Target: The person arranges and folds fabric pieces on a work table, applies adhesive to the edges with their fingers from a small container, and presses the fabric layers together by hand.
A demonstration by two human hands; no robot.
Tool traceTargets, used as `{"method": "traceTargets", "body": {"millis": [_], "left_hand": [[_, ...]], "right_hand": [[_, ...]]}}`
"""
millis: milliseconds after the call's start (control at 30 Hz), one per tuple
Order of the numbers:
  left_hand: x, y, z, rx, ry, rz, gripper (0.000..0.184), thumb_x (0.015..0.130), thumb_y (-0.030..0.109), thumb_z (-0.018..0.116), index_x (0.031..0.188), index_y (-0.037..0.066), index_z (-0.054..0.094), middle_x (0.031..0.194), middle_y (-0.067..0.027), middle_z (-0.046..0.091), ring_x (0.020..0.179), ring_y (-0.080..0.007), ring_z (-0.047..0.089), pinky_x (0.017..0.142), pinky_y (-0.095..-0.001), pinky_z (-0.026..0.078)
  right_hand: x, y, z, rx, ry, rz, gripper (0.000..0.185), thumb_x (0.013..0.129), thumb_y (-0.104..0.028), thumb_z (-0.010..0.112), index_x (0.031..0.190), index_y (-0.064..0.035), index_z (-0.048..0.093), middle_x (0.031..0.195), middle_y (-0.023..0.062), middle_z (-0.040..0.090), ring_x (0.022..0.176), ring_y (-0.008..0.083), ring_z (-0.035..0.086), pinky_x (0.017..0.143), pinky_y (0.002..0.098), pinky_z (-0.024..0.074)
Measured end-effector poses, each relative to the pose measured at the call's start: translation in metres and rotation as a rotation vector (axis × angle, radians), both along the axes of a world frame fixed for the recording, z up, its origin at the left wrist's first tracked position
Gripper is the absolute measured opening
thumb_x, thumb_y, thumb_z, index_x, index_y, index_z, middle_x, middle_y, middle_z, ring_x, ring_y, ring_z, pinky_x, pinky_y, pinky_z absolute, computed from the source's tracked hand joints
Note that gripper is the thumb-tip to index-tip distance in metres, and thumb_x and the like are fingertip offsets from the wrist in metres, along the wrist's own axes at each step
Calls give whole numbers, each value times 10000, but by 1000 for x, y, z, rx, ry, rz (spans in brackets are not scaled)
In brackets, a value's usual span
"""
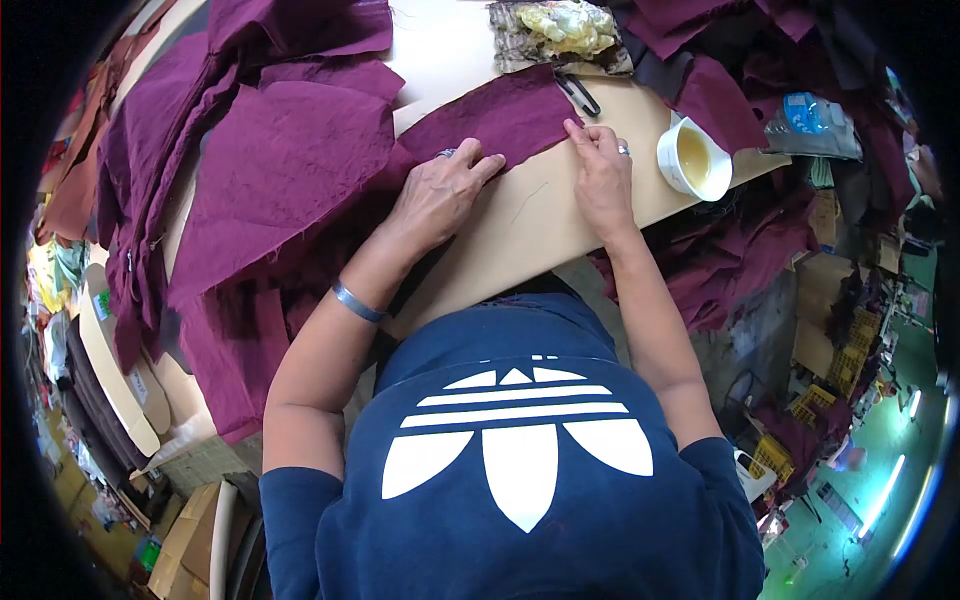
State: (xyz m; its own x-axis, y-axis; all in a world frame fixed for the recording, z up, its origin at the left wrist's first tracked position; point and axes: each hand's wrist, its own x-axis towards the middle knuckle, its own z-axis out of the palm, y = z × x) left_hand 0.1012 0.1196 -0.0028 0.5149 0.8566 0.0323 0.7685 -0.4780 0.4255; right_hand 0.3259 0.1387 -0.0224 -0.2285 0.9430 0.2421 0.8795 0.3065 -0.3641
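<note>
A strip of purple cloth [490, 118] lies on the beige tabletop [510, 235]. With curled fingers, my left hand [445, 190] grips the lower edge of this strip. My right hand [602, 175] pinches its right corner between thumb and fingers. Just beyond the right fingertips is a small black tool [578, 95], partly beside the cloth's end; its kind is hard to make out. Larger purple cloth pieces [290, 180] are heaped left of my left hand and hang over the table's edge.
To the right stands a white cup [695, 160] of yellowish liquid. A patterned pad [510, 40] at the back bears a crumpled, yellowish mass [570, 28]. A plastic bottle [808, 118] lies among purple cloth at the right. Cardboard boxes [190, 540] stand at lower left.
</note>
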Motion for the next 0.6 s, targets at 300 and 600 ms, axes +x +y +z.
{"method": "traceTargets", "body": {"millis": [300,600], "left_hand": [[1,-3,1,32,45,-7,406,797,39,478,1194,110,518,915,-104,480,809,-264,575,694,-368,483],[-1,-3,-1,12,47,0,374,810,101,521,1184,123,514,905,-103,482,826,-257,568,688,-366,487]], "right_hand": [[-21,-5,4,20,-371,-67,395,767,-22,493,1161,-11,516,972,114,511,889,284,536,769,410,434],[3,10,20,175,-621,-1,352,804,-116,509,1150,-172,544,924,56,516,868,194,545,695,378,369]]}}
